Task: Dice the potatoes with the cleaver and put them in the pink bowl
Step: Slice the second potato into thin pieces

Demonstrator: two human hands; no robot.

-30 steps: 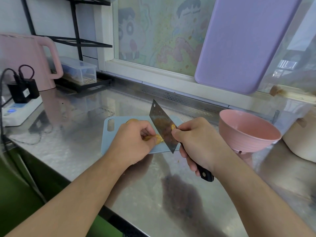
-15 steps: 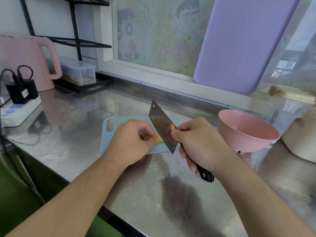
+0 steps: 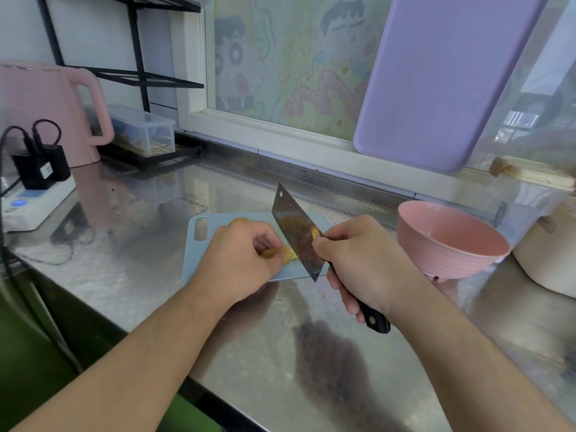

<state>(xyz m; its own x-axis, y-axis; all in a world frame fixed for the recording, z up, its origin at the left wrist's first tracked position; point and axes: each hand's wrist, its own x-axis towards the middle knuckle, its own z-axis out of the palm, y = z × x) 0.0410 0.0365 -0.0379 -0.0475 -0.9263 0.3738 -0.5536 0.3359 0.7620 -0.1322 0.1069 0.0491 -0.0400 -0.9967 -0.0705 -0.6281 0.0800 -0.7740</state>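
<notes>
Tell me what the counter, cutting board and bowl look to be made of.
Counter: likely stainless steel, brushed and glossy; it mirrors the arms and kettle. Blue cutting board: probably plastic, thin, matte, with a moulded handle slot. Pink bowl: seemingly plastic or melamine, matte, ribbed outside.

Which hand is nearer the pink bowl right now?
Right. The right hand, gripping the cleaver, sits just left of the pink bowl. The left hand holds the potato on the cutting board, farther left, beyond the blade.
</notes>
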